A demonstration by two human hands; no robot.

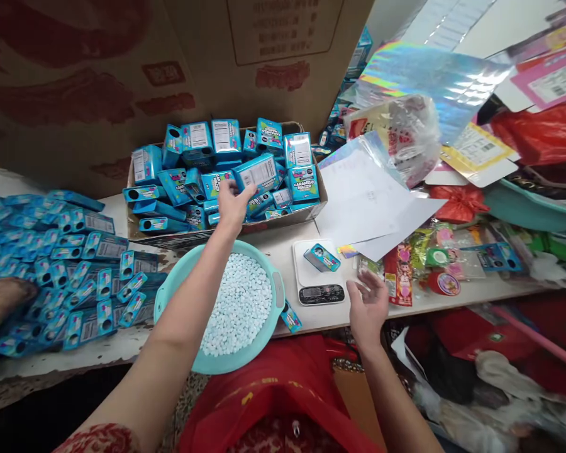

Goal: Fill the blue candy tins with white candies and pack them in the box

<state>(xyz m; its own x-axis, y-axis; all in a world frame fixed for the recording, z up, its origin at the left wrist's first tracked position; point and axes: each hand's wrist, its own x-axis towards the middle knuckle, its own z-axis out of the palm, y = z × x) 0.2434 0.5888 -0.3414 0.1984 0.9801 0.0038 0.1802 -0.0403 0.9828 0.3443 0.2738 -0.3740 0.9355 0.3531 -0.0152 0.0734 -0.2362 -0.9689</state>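
My left hand (234, 204) reaches over a teal basin and pinches a small blue candy box (258, 171) between thumb and fingers. That box is tilted above an open cardboard tray (179, 239) packed with similar blue boxes. Pale blue-white candies (240, 302) fill much of the teal basin (274, 314). Beside a white digital scale (302, 264) is my right hand (368, 305), fingers apart and holding nothing. One blue candy box (321, 258) lies on the scale's platform. Another small blue box (291, 316) rests between basin and scale, partly hidden by the basin.
Many blue boxes (94, 251) stand in rows at the left, where another person's hand (4, 302) touches them. A big brown carton (207, 75) rises behind the tray. White paper sheets (372, 201), plastic bags (405, 135) and sweets packets (399, 277) crowd the right.
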